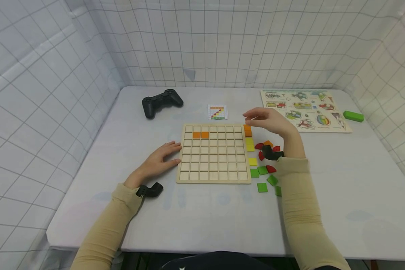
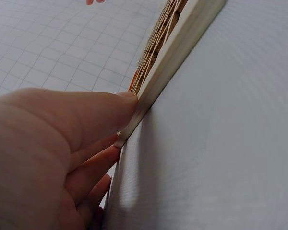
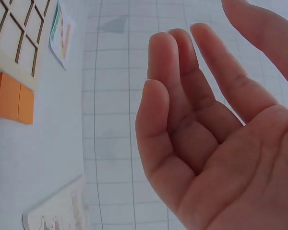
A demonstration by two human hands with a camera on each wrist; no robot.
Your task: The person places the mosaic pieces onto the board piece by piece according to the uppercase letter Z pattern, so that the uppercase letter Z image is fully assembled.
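Note:
A wooden grid board lies on the table with two orange square tiles in its second row. My left hand touches the board's left edge with its fingertips and thumb tip, as the left wrist view also shows. Above the board's far right corner hovers my right hand. Its fingers are loosely bent, and the right wrist view shows the palm bare. Just below that hand, orange tiles lie against the board's right edge. Behind the board is a small printed pattern card.
Yellow squares, green squares and red quarter-round pieces lie right of the board, some partly behind the right wrist camera and sleeve. A black game controller, a picture puzzle board and a green block lie farther back.

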